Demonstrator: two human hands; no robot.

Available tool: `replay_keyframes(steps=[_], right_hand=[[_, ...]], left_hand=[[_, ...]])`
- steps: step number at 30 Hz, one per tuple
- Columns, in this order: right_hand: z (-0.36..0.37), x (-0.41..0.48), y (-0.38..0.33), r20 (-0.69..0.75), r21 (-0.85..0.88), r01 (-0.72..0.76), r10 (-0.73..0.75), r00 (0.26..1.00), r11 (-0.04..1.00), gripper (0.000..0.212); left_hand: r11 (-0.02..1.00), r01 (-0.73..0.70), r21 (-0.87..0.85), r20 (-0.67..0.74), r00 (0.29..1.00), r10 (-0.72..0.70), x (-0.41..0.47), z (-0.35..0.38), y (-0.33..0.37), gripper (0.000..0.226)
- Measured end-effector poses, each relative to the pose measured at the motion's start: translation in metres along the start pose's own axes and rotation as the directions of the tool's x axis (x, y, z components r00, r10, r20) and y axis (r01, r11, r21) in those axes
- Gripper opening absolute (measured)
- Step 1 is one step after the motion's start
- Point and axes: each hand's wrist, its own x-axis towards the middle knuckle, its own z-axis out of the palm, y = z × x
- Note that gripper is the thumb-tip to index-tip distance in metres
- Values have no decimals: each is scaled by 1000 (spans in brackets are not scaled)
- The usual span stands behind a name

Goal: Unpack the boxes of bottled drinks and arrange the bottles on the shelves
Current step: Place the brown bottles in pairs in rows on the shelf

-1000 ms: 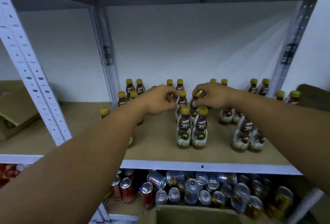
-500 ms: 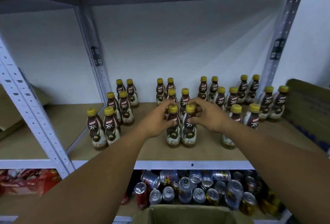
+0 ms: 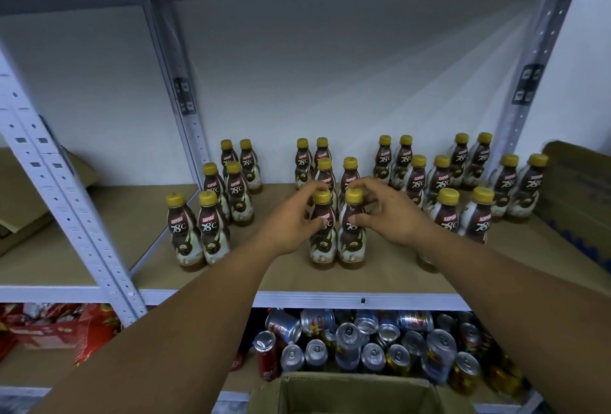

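Note:
Brown coffee bottles with yellow caps stand in pairs on the brown shelf board [image 3: 264, 271]. At the front of the middle group stand a left bottle [image 3: 321, 246] and a right bottle [image 3: 352, 246], side by side and upright. My left hand [image 3: 291, 220] curls round the neck of the left one, thumb on its label. The right bottle's neck sits in my right hand [image 3: 388, 212], with the thumb on the label and the fingers arched over the cap. Both bottles rest on the board.
An open cardboard box [image 3: 350, 392] sits below my arms. Loose drink cans [image 3: 363, 341] crowd the lower shelf, with red packs [image 3: 66, 327] to their left. A perforated steel post [image 3: 66, 202] rises front left. Another carton [image 3: 578, 189] lies on the shelf at right.
My hands came forward from the caps of the second-row pair to the front pair in the middle group. Over the last half second they have hardly moved.

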Motion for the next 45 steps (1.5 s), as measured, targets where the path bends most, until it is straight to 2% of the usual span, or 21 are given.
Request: replay_keyframes(steps=[16,32,45], right_hand=[[28,6,-29,7,-47,22,-22,1000,999,56],[41,10,-25,-16,-52,10,-11,1000,999,57],[39,7,-29,-12,-38,18,-18,1000,999,59]], left_hand=[[999,33,-9,-9,999,-33,-18,-29,-26,58],[997,73,-3,-21,997,-73,-18,-28,-32,62],[999,40,-18,-23,999,-40,-20,-28,-30,60]])
